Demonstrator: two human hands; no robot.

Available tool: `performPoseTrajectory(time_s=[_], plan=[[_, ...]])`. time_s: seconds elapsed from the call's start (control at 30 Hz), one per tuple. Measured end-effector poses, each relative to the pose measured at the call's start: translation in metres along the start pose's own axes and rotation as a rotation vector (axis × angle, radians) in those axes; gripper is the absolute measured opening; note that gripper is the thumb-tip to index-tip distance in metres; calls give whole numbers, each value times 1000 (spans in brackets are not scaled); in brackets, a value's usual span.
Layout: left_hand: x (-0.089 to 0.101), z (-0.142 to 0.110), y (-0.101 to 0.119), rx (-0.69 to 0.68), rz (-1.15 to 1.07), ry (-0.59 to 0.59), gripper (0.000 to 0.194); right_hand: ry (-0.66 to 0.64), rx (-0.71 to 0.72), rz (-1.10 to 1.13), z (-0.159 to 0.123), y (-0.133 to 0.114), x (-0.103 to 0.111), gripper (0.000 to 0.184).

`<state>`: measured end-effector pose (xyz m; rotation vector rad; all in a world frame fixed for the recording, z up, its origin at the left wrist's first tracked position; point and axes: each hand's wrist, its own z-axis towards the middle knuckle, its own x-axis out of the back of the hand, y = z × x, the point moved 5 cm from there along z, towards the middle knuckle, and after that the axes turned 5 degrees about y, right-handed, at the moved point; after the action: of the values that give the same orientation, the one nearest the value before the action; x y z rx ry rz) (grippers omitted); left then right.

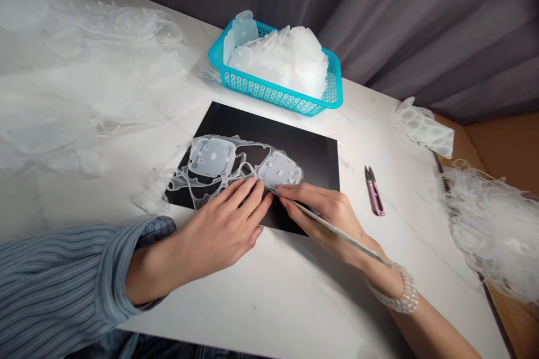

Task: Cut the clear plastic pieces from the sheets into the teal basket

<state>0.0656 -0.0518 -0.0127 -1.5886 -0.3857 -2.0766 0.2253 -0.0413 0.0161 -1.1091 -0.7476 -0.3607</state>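
A translucent moulded silicone-like sheet [210, 156] lies over a black mat [320, 151], with two rounded square pads joined by a thin web of scrap. My left hand [229, 224] rests on the web's near edge, fingers stretched out and pressing it down. Between the thumb and fingers of my right hand [332, 216] is a slim, pale stick-like tool [337, 230]. Its tip meets the near edge of the right-hand pad [280, 169], where my fingertips partly hide it. I cannot make out the tip's shape.
Behind the mat stands a turquoise basket [273, 91] heaped with translucent pads [290, 61]. Pink thread snips [374, 193] lie to the right. Stringy clear scrap [497, 230] hangs over the right edge above cardboard [501, 146]. A large pile of translucent sheets [84, 78] covers the left.
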Motion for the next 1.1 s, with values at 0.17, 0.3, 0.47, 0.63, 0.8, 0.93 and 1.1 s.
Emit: performPoseTrajectory(time_s=[0.17, 0.3, 0.47, 0.63, 0.8, 0.93, 1.1], plan=[[-1, -1, -1, -28, 18, 17, 54, -17, 72, -61, 2, -5, -4, 17], [-3, -2, -1, -24, 24, 8, 55, -1, 93, -104, 6, -9, -7, 15], [-3, -3, -1, -19, 39, 12, 53, -2, 99, -138, -2, -12, -1, 16], [-3, -2, 0, -31, 22, 12, 52, -41, 89, -180, -10, -8, 3, 15], [-1, 0, -1, 0, -5, 15, 50, 43, 160, -162, -5, -6, -2, 18], [-1, 0, -3, 9, -25, 2, 54, 60, 180, -156, -5, -5, -4, 18], [-1, 0, -3, 14, -39, -8, 52, 36, 136, -145, -8, -7, -4, 16]])
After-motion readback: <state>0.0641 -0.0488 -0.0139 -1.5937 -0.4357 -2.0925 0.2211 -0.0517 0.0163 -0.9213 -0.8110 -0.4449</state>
